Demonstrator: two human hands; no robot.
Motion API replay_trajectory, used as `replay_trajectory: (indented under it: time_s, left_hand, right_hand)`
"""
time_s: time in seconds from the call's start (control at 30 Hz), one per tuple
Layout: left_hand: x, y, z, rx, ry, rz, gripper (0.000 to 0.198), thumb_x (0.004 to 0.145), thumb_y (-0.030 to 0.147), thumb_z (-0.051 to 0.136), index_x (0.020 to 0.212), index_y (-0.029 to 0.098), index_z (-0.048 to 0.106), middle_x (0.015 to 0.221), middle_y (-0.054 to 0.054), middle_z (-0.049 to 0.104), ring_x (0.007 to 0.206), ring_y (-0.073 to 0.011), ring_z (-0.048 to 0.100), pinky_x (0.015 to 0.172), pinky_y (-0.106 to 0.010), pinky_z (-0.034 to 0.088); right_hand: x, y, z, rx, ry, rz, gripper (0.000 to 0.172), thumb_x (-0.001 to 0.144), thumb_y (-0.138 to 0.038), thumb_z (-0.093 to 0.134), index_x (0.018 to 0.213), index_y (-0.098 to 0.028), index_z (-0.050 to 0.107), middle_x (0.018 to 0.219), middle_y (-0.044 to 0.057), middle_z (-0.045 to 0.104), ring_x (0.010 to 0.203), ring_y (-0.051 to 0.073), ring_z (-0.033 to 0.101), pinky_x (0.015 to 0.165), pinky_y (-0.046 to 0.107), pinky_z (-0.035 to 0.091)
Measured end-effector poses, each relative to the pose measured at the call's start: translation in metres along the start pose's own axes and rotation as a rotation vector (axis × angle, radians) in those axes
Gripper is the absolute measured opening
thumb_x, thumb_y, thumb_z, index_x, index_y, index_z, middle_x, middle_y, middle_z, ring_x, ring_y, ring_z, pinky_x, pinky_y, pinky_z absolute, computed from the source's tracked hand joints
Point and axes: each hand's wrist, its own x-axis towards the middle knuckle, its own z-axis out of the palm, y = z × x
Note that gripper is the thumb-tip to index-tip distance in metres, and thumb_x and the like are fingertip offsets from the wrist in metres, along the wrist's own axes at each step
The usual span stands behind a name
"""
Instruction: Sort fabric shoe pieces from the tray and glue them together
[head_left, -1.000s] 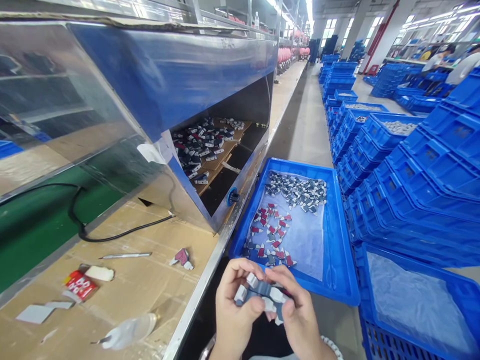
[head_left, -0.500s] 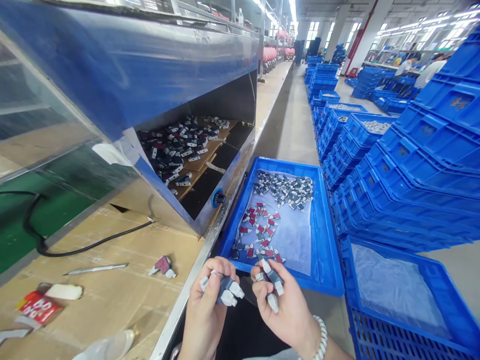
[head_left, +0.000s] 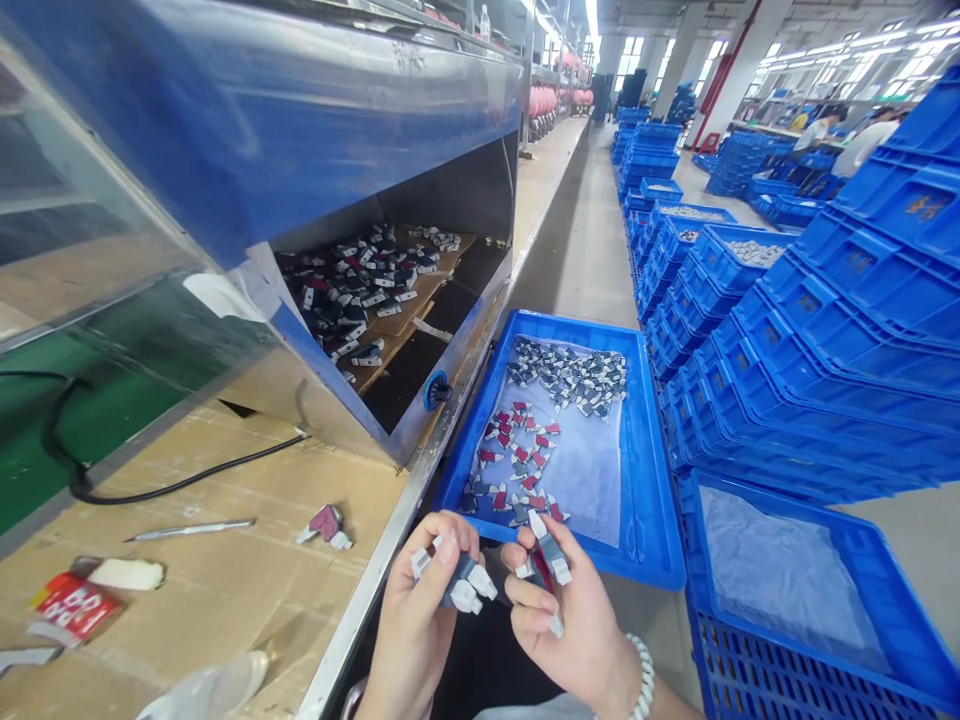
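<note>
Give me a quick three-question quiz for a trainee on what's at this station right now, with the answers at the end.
1. True or false: the left hand holds a white-tipped part, and the right hand holds another.
2. What lies in the near end of the blue tray? A: red-marked parts; B: loose screws; C: a folded cloth.
3. Fill in the blank: the slim metal tool lies on ____.

Key: 1 true; 2 A; 3 cardboard.

I'm counting one left hand (head_left: pixel 420 620) and one right hand (head_left: pixel 570 625) just below one blue tray (head_left: pixel 645 450), with one metal pick (head_left: pixel 191 530) and one loose red-and-white part (head_left: pixel 326 524) lying left of that tray.
</note>
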Motion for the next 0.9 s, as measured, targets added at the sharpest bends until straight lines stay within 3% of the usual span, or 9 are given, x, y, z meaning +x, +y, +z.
replay_trajectory:
  time_s: [0.17, 0.27, 0.37, 0.47, 0.63, 0.73, 0.9]
  left_hand:
    - [-0.002, 0.004, 0.001, 0.128, -0.061, -0.048, 0.026, 0.090, 0.036, 0.066, 0.074, 0.019, 0.055, 0.073, 0.001, 0.051, 0.068, -0.0130, 0.047, 0.063, -0.023, 0.041]
    - [-0.003, 0.002, 0.002, 0.233, -0.089, -0.126, 0.024, 0.084, 0.035, 0.073, 0.076, 0.019, 0.058, 0.076, 0.001, 0.057, 0.070, -0.0137, 0.053, 0.067, -0.024, 0.044]
    - [-0.004, -0.005, 0.001, 0.373, -0.130, -0.107, 0.020, 0.080, 0.032, 0.076, 0.078, 0.019, 0.061, 0.083, -0.002, 0.062, 0.080, -0.0183, 0.060, 0.075, -0.029, 0.048]
    - [-0.006, -0.012, -0.002, 0.499, -0.166, -0.011, 0.017, 0.079, 0.029, 0.077, 0.079, 0.020, 0.062, 0.083, -0.001, 0.060, 0.084, -0.0194, 0.060, 0.077, -0.029, 0.048]
    - [-0.009, -0.010, -0.007, 0.503, -0.152, 0.050, 0.014, 0.082, 0.028, 0.073, 0.081, 0.022, 0.061, 0.084, 0.000, 0.058, 0.082, -0.0184, 0.061, 0.080, -0.030, 0.049]
    - [-0.010, -0.007, -0.007, 0.524, -0.129, 0.059, 0.016, 0.081, 0.029, 0.074, 0.079, 0.021, 0.060, 0.082, 0.000, 0.057, 0.077, -0.0169, 0.058, 0.074, -0.028, 0.047]
    - [-0.009, -0.009, -0.007, 0.526, -0.180, 0.062, 0.016, 0.083, 0.029, 0.073, 0.080, 0.021, 0.060, 0.081, 0.001, 0.054, 0.074, -0.0148, 0.055, 0.069, -0.024, 0.045]
  right_hand:
    - [0.007, 0.003, 0.003, -0.026, 0.099, -0.110, 0.032, 0.094, -0.048, 0.056, 0.083, -0.018, 0.054, 0.076, -0.002, 0.060, 0.041, 0.003, 0.038, 0.038, 0.017, 0.028]
    - [0.013, 0.004, 0.004, -0.029, 0.236, -0.218, 0.034, 0.095, -0.055, 0.051, 0.088, -0.021, 0.054, 0.078, -0.001, 0.059, 0.051, 0.008, 0.048, 0.044, 0.019, 0.037]
    - [0.014, 0.003, 0.003, -0.061, 0.306, -0.240, 0.035, 0.094, -0.058, 0.050, 0.089, -0.023, 0.055, 0.081, -0.001, 0.060, 0.066, 0.014, 0.058, 0.055, 0.026, 0.048]
    - [0.014, 0.002, -0.001, -0.050, 0.241, -0.231, 0.034, 0.092, -0.055, 0.052, 0.081, -0.023, 0.053, 0.085, -0.001, 0.061, 0.074, 0.016, 0.061, 0.065, 0.031, 0.053]
    - [0.009, -0.002, -0.007, 0.078, 0.169, -0.187, 0.022, 0.085, -0.036, 0.066, 0.076, -0.022, 0.052, 0.085, -0.002, 0.063, 0.078, 0.012, 0.062, 0.081, 0.028, 0.054]
    - [0.005, -0.006, -0.008, 0.109, 0.118, -0.133, 0.022, 0.083, -0.031, 0.070, 0.077, -0.021, 0.052, 0.086, -0.002, 0.065, 0.079, 0.009, 0.063, 0.075, 0.020, 0.054]
    - [-0.001, -0.008, -0.015, 0.072, 0.034, -0.090, 0.017, 0.092, -0.034, 0.061, 0.085, -0.022, 0.052, 0.092, -0.003, 0.067, 0.080, 0.002, 0.064, 0.057, 0.005, 0.045]
